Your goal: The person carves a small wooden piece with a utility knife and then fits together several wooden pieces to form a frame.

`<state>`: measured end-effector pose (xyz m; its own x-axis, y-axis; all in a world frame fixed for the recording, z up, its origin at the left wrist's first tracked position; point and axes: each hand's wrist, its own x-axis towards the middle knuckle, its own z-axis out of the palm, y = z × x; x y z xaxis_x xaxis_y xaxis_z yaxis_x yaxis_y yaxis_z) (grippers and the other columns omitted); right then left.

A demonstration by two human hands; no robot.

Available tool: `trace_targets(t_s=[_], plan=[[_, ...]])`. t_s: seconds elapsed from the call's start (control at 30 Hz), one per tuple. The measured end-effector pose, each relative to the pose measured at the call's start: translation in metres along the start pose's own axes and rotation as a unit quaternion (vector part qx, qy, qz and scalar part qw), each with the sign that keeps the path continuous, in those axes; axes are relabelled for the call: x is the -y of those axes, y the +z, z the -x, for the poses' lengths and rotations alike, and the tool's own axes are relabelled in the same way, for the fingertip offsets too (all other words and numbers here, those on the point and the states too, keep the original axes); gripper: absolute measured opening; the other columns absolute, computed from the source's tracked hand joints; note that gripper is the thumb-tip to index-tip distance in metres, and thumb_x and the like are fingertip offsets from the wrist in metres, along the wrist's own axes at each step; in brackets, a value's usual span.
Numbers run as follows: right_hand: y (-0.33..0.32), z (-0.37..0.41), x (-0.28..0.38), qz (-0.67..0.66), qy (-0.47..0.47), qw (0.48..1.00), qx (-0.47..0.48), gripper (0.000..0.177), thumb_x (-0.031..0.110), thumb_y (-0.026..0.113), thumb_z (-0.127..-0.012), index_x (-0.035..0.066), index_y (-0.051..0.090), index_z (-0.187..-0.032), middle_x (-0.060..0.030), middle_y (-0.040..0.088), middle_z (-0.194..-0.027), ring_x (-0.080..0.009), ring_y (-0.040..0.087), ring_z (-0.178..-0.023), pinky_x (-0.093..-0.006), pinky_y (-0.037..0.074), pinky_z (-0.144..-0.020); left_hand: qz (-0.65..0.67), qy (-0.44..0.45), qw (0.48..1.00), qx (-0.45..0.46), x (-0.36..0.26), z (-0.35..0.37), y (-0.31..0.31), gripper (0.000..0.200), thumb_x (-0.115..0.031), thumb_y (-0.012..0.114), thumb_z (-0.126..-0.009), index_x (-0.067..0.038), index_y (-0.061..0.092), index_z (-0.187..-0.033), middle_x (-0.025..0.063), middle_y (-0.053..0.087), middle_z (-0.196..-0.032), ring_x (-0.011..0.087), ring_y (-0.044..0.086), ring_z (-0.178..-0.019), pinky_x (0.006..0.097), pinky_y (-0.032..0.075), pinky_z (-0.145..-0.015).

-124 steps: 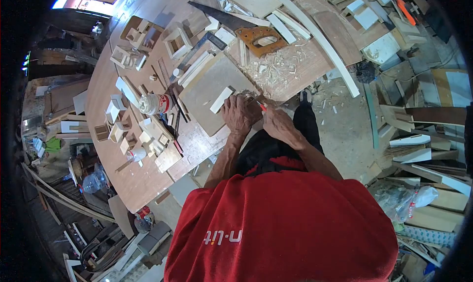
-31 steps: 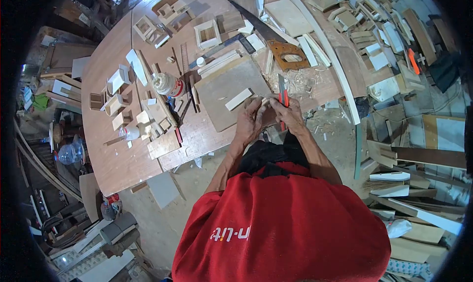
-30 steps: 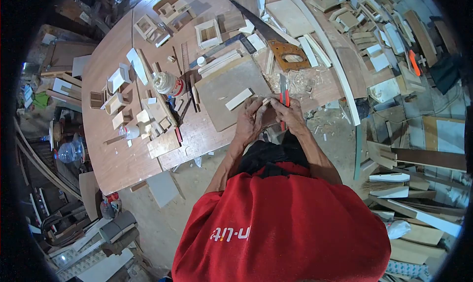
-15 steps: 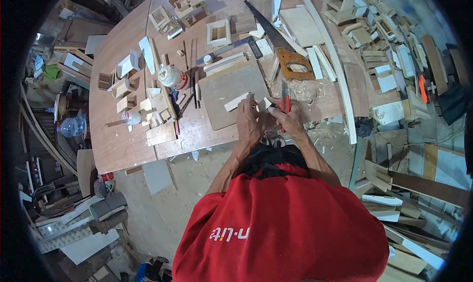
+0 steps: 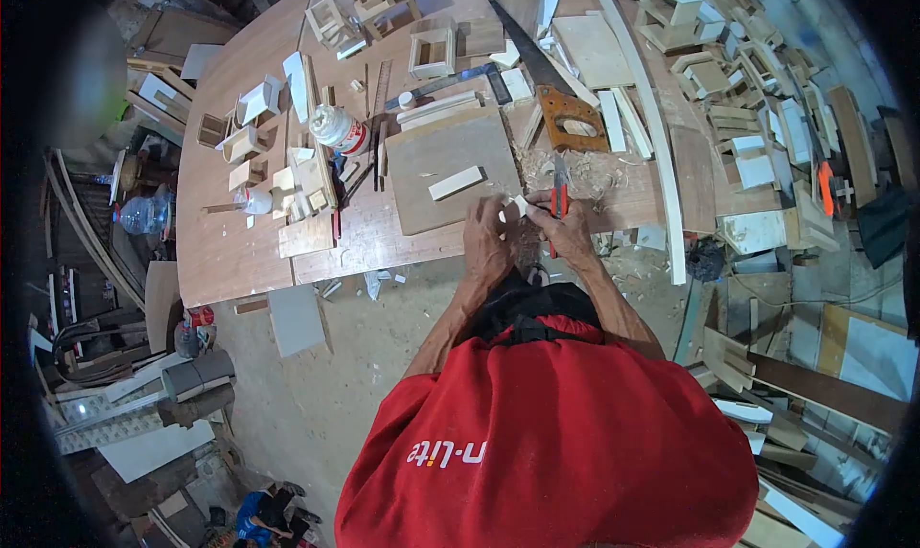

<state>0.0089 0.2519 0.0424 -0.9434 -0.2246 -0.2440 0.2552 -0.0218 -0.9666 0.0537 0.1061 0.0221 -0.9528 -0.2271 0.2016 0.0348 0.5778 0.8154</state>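
The two hands are close together at the near edge of the surface (image 5: 383, 256), just beyond the front of the red top (image 5: 546, 443). The left hand (image 5: 490, 237) is curled nearly closed, its fingers bent and pinched on a small pale wood piece (image 5: 518, 206). That piece sits in the narrow gap between the two hands; its far end is partly covered by fingers, so its full shape cannot be told.

The right hand (image 5: 565, 230) is closed around a red-handled cutter (image 5: 560, 201), with the blade pointing away from the body and the end of the handle showing below the fingers. The right thumb reaches toward the small piece; whether it presses on it is too small to tell.

Just beyond the left hand, a pale rectangular block (image 5: 457, 183) lies slantwise on a flat square board (image 5: 422, 160), touched by neither hand. Curled shavings (image 5: 589, 171) are heaped beyond the right hand, near the wooden handle of a handsaw (image 5: 573, 117). Well to the left of the hands, a white jar (image 5: 335, 126) with a red label stands past the board.
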Motion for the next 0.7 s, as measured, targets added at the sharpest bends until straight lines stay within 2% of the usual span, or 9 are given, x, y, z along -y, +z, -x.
trace_targets(t_s=[0.1,0.2,0.27,0.3,0.37,0.4,0.43,0.5,0.7], plan=[[-0.001,-0.001,0.002,0.021,-0.008,1.0,0.013,0.028,0.024,0.067,-0.086,0.0,0.066,-0.099,-0.0031,0.064,-0.08,-0.0085,0.055,-0.06,-0.0237,0.044,-0.049,-0.064,0.07,0.995,0.02,0.009,-0.003,-0.003,0.053,-0.005,0.068,-0.072,-0.003,0.051,-0.122,0.0167,0.056,-0.105,0.0358,0.054,-0.098,0.0446,0.045,-0.079],[-0.001,-0.002,0.0,0.106,0.088,0.99,0.038,0.032,0.028,0.061,-0.091,-0.001,0.062,-0.102,-0.0066,0.063,-0.08,-0.013,0.056,-0.063,-0.0295,0.047,-0.054,-0.163,0.092,0.982,0.039,0.01,-0.007,-0.012,0.043,-0.014,0.066,-0.076,-0.007,0.057,-0.117,0.0151,0.056,-0.109,0.0348,0.053,-0.104,0.0474,0.042,-0.083],[0.0,-0.003,-0.022,0.153,0.08,0.985,-0.019,0.036,0.032,0.051,-0.095,-0.002,0.058,-0.104,-0.0161,0.062,-0.079,-0.0281,0.06,-0.068,-0.04,0.048,-0.064,-0.186,0.091,0.977,0.056,0.027,-0.009,-0.01,0.039,-0.016,0.064,-0.079,-0.009,0.057,-0.116,0.0136,0.054,-0.113,0.0337,0.051,-0.107,0.0484,0.039,-0.087],[0.0,-0.001,-0.03,0.152,0.084,0.985,-0.021,0.036,0.032,0.051,-0.095,-0.002,0.058,-0.104,-0.0161,0.062,-0.079,-0.0281,0.06,-0.068,-0.04,0.048,-0.064,-0.184,0.09,0.977,0.06,0.029,-0.01,-0.011,0.039,-0.016,0.064,-0.079,-0.009,0.057,-0.116,0.0136,0.054,-0.113,0.0337,0.051,-0.107,0.0484,0.039,-0.087],[-0.001,0.002,-0.044,0.329,-0.008,0.944,-0.001,0.037,0.031,0.044,-0.097,-0.004,0.054,-0.105,-0.0261,0.059,-0.081,-0.0431,0.059,-0.079,-0.048,0.045,-0.073,-0.241,0.072,0.963,0.101,0.034,-0.014,-0.013,0.038,-0.018,0.062,-0.083,-0.009,0.056,-0.119,0.0137,0.054,-0.117,0.0345,0.05,-0.108,0.0482,0.038,-0.09],[0.004,0.002,-0.046,0.235,0.058,0.97,0.025,0.034,0.027,0.046,-0.096,-0.005,0.054,-0.105,-0.0309,0.057,-0.086,-0.0484,0.056,-0.088,-0.0502,0.043,-0.076,-0.238,0.073,0.963,0.106,0.035,-0.015,-0.014,0.038,-0.018,0.062,-0.083,-0.009,0.056,-0.119,0.0137,0.054,-0.117,0.0345,0.05,-0.108,0.0482,0.038,-0.09],[0.005,0.005,-0.047,0.235,0.063,0.97,0.022,0.034,0.027,0.046,-0.096,-0.005,0.054,-0.105,-0.0309,0.057,-0.086,-0.0484,0.056,-0.088,-0.0502,0.043,-0.076,-0.241,0.096,0.962,0.089,0.036,-0.015,-0.014,0.038,-0.019,0.063,-0.082,-0.009,0.056,-0.118,0.0136,0.054,-0.116,0.0341,0.05,-0.108,0.0487,0.038,-0.089],[0.009,0.014,-0.042,0.331,-0.08,0.94,-0.006,0.031,0.025,0.046,-0.096,-0.004,0.054,-0.105,-0.0307,0.058,-0.089,-0.0477,0.057,-0.089,-0.0501,0.044,-0.076,-0.24,0.117,0.961,0.075,0.04,-0.014,-0.013,0.038,-0.02,0.063,-0.082,-0.009,0.055,-0.118,0.0135,0.054,-0.115,0.0337,0.05,-0.108,0.0491,0.038,-0.088],[0.016,0.018,-0.045,0.366,-0.063,0.928,0.012,0.03,0.02,0.047,-0.095,-0.005,0.05,-0.111,-0.0309,0.059,-0.088,-0.0474,0.06,-0.084,-0.0515,0.046,-0.073,-0.191,0.132,0.968,0.098,0.052,-0.017,-0.016,0.034,-0.021,0.062,-0.084,-0.009,0.057,-0.116,0.0123,0.053,-0.117,0.0337,0.049,-0.109,0.0496,0.038,-0.09]])
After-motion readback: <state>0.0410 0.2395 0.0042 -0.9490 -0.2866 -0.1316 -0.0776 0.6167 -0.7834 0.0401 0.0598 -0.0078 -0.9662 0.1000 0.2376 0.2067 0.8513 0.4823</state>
